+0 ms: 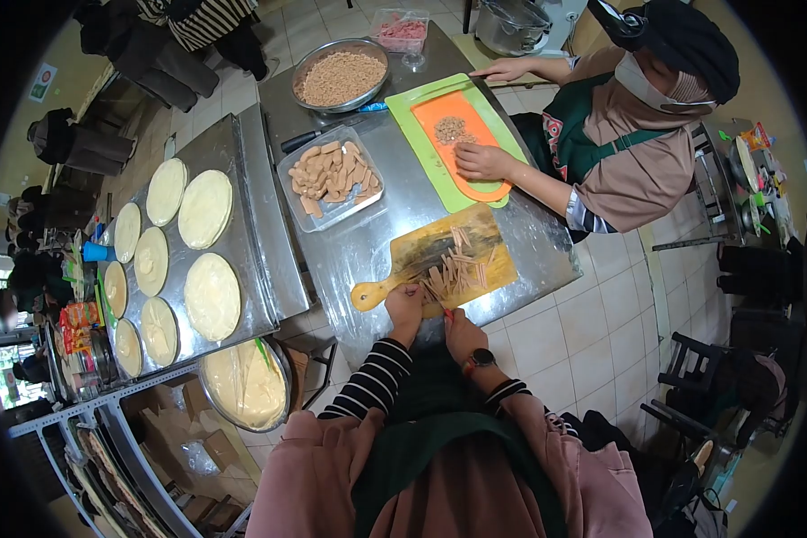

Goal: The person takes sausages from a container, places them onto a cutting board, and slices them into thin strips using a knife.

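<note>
Wall poster (43,82) unreadable, strips (438,280) on board (412,257)

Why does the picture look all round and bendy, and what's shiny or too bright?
In the head view, black corners and curving edges suggest a very wide lens; in the head view, the metal table shows whitish glare, the window at far left is washed out, and the wooden cutting board looks fairly clear.

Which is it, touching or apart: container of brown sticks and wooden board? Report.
Apart. The head view shows bare metal table between the container of brown sticks and the wooden board.
</note>
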Action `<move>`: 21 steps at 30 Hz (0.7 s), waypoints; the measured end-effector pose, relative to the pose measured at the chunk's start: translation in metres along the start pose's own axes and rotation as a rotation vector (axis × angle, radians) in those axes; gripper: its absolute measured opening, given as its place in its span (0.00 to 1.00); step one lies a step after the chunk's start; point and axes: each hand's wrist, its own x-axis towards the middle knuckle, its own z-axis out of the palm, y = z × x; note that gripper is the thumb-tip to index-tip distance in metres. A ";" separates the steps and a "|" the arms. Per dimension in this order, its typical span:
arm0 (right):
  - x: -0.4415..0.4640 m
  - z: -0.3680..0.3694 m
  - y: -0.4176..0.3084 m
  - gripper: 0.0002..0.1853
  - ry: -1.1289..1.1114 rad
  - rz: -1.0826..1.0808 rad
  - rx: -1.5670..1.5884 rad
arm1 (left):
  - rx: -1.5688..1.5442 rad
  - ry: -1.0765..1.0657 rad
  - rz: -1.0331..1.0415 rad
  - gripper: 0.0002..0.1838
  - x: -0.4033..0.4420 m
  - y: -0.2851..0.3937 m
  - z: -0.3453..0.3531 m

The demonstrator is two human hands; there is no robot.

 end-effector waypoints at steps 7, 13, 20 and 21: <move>-0.006 -0.005 0.005 0.15 0.023 0.033 0.029 | 0.368 0.020 0.308 0.11 0.004 0.047 -0.005; -0.013 -0.004 0.012 0.15 0.115 -0.057 0.011 | 0.854 -0.318 0.463 0.14 0.035 0.073 0.005; -0.016 0.001 0.010 0.15 0.081 -0.151 -0.058 | 0.648 -0.570 0.342 0.12 0.051 0.080 0.003; -0.012 0.004 0.010 0.16 0.084 -0.146 -0.052 | 0.523 -0.565 0.315 0.11 0.051 0.082 0.001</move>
